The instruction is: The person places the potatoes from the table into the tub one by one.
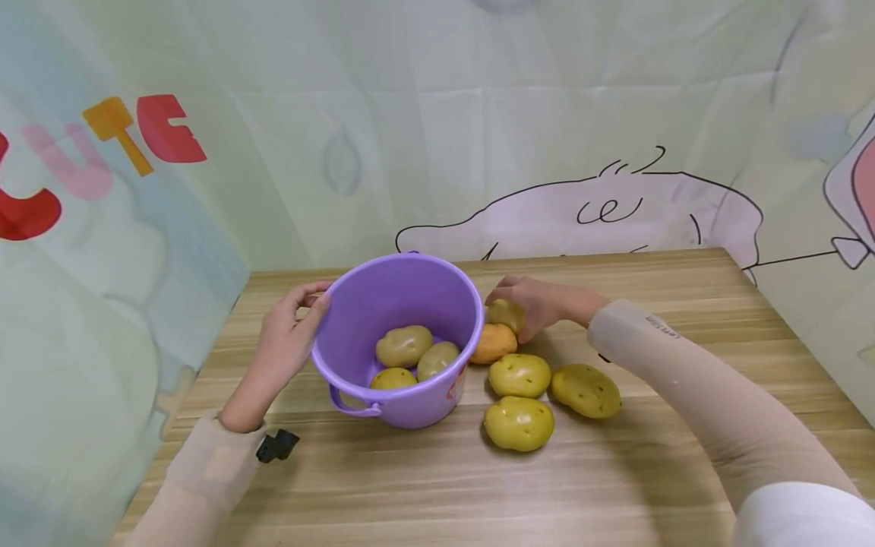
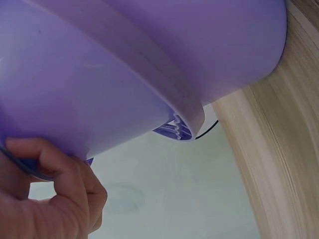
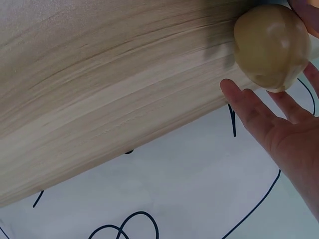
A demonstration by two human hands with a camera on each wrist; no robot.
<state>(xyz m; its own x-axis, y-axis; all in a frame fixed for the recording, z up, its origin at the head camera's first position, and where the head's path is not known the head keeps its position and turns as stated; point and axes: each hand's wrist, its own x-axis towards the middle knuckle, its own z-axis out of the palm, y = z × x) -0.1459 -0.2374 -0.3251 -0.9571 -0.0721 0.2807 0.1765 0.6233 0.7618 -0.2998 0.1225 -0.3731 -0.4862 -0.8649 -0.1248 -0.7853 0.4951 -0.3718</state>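
Note:
A purple bucket (image 1: 420, 406) stands tilted on the wooden table, its mouth toward me, with three potatoes (image 1: 405, 346) at its bottom. My left hand (image 1: 283, 338) grips the rim on the left side, thumb and fingers either side of the edge; the left wrist view shows the curled fingers (image 2: 75, 184) close up. Behind the bucket's right side, my right hand (image 1: 543, 304) holds a yellow-brown potato (image 1: 504, 315) between thumb and fingers. In the right wrist view this potato (image 3: 271, 47) sits against the fingertips. Just in front of it lies a more orange potato (image 1: 495, 343).
Right of the bucket lie three more potatoes: one (image 1: 519, 376) near the orange one, one (image 1: 519, 424) nearer me, and one (image 1: 585, 391) farther right. The bucket's handle (image 1: 355, 406) hangs at its front left. A printed cloth (image 1: 342, 159) hangs behind the table (image 1: 437, 494).

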